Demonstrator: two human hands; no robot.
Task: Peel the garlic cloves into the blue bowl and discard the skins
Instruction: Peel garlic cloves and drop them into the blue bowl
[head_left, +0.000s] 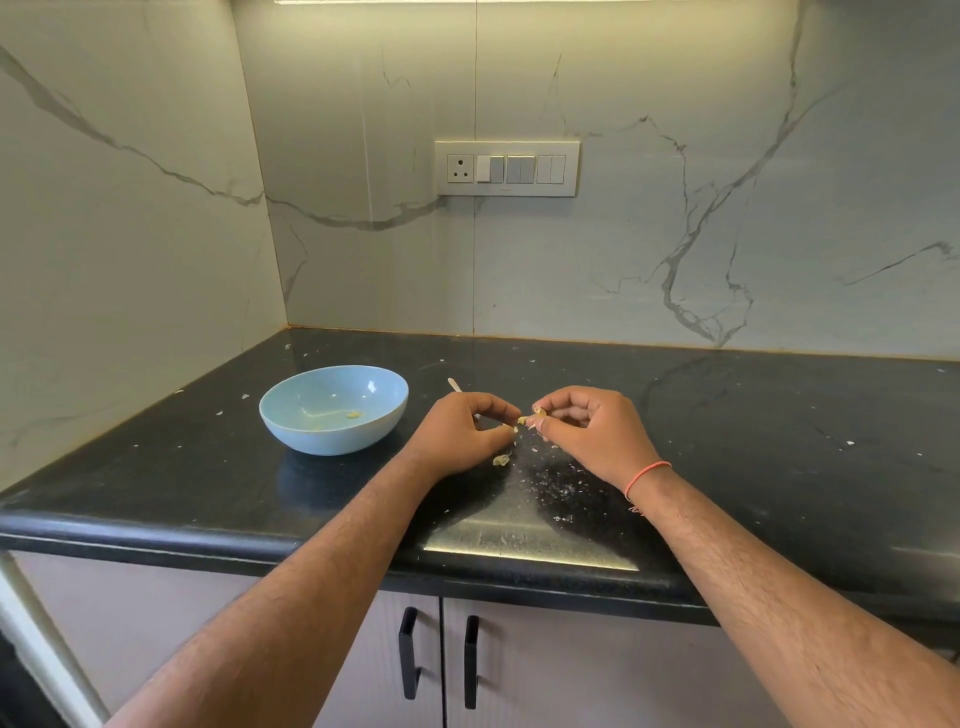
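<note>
Garlic clove (535, 415) between both hands

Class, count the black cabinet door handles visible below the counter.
2: one black handle on the left door, the other handle on the right door beside it; the arms may hide more.

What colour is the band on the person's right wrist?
Orange-red; the wrist band shows clearly in the head view.
</note>
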